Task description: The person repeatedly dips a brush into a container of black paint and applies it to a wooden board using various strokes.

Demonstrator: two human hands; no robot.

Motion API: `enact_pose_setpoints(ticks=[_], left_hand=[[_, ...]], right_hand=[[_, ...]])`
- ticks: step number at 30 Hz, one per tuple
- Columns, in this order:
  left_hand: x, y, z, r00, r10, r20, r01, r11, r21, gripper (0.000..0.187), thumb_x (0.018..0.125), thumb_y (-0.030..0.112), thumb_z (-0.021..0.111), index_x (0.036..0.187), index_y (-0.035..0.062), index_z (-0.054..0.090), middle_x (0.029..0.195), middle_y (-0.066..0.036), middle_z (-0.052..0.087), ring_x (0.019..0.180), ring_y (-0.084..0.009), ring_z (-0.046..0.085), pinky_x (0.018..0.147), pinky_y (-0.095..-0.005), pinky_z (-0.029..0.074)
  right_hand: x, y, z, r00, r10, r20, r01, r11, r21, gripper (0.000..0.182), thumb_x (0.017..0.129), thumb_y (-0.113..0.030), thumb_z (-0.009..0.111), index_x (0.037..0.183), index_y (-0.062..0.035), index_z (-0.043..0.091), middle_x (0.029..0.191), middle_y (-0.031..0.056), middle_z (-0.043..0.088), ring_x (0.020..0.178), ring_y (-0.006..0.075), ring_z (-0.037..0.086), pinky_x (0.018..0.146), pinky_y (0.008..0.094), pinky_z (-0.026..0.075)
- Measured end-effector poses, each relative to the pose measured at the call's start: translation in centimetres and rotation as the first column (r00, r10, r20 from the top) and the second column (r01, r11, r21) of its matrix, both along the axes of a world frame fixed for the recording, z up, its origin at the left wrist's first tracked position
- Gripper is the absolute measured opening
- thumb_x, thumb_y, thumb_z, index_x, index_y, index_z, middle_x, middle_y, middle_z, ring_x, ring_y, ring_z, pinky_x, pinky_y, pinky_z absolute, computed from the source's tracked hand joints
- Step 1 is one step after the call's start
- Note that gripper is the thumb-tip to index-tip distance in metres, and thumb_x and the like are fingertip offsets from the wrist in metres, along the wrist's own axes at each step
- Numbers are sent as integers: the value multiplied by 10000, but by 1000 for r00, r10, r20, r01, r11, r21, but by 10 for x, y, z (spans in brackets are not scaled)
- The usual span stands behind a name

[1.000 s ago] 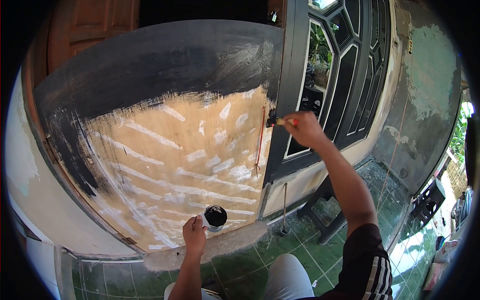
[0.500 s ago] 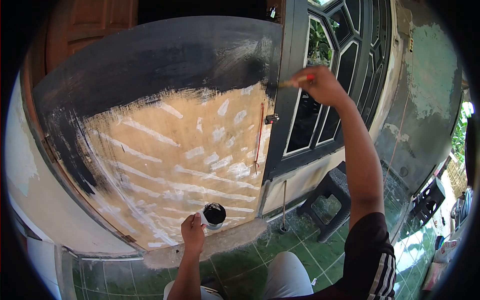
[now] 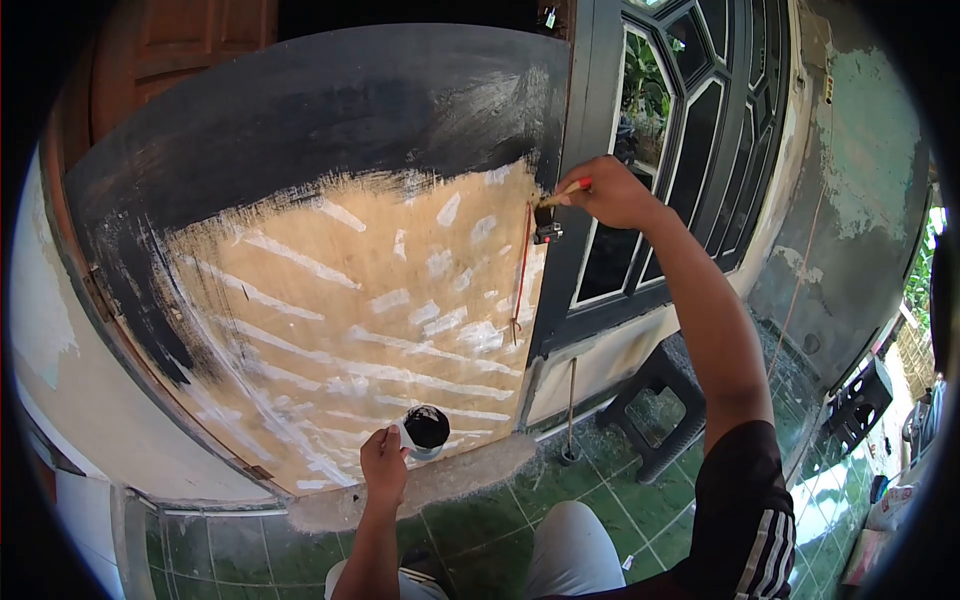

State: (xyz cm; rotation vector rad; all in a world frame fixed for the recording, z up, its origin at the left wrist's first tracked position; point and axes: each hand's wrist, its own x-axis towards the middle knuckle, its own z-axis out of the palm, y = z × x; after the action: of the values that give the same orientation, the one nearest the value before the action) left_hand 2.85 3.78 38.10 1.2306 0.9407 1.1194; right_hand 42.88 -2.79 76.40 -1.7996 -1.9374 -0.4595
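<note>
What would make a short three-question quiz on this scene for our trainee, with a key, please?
1. Which hand holds the brush: A) the left, B) the right, C) neither?
2. True or false: the large panel is black all over.
3. Fill the gap: the left hand holds a ____ with black paint in it.

Key:
1. B, the right hand.
2. False; much of its lower part is not black.
3. cup.
</note>
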Motion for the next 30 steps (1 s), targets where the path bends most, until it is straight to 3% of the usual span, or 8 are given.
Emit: enact_pose_setpoints(ticks=[1,4,7,10,14,17,24,30], left_hand=[[1,-1,0,1000,7,4,-7,1000,-7,362,1060,257,565,1133,-82,669,993,-112,695,897,-152,670,820,-303,582],[0,0,1,1000,14,2,-14,1000,-12,364,1060,258,563,1138,-82,667,1008,-114,693,909,-154,670,833,-309,582],[-1,1,-1,1000,0,-7,0,1000,-18,365,1061,258,562,1144,-82,665,1018,-115,691,913,-157,671,847,-314,583],[-1,0,-6,1000,4,-17,-4,1000,-14,364,1061,258,563,1141,-82,665,1011,-113,691,907,-154,669,844,-313,583],[1,-4,6,1000,6,-17,-6,1000,-7,364,1062,255,562,1144,-84,665,1005,-111,692,902,-151,668,830,-305,586],[4,-1,0,1000,8,-8,-9,1000,-18,364,1063,252,559,1146,-86,666,999,-110,692,898,-147,666,818,-298,586],[12,-4,2,1000,-4,18,4,1000,3,366,1067,251,556,1144,-90,665,1001,-112,693,888,-145,665,807,-303,587],[9,-3,1,1000,-13,14,13,1000,-13,360,1066,245,559,1134,-92,663,1010,-123,692,912,-158,671,823,-319,589]], right_hand=[[-1,4,-3,1000,22,0,-22,999,34,155,848,-105,754,988,-45,787,872,200,732,820,347,710,803,397,546],[-14,-12,13,999,-9,-51,14,994,112,157,870,-61,742,1017,-13,770,923,162,757,829,245,726,799,352,550],[-23,-25,26,993,-104,-52,99,991,-84,167,874,-65,741,1029,-6,764,925,163,758,842,258,734,807,356,556],[3,2,-7,997,73,33,-75,995,64,141,860,-107,744,975,-32,778,875,186,740,810,345,712,794,390,552],[1,-17,10,995,-18,-97,30,992,125,158,858,-114,756,998,-43,783,858,179,741,787,313,711,775,383,546],[0,-25,13,981,-64,-186,60,998,-26,168,864,-119,759,1011,-42,783,880,179,749,804,311,720,780,382,552],[3,-12,-1,988,-38,-150,45,998,43,162,869,-120,756,1014,-52,787,912,185,751,824,314,721,777,388,554],[10,0,-12,999,25,31,-28,997,77,152,884,-65,742,1025,-18,773,885,148,762,783,227,719,759,330,541]])
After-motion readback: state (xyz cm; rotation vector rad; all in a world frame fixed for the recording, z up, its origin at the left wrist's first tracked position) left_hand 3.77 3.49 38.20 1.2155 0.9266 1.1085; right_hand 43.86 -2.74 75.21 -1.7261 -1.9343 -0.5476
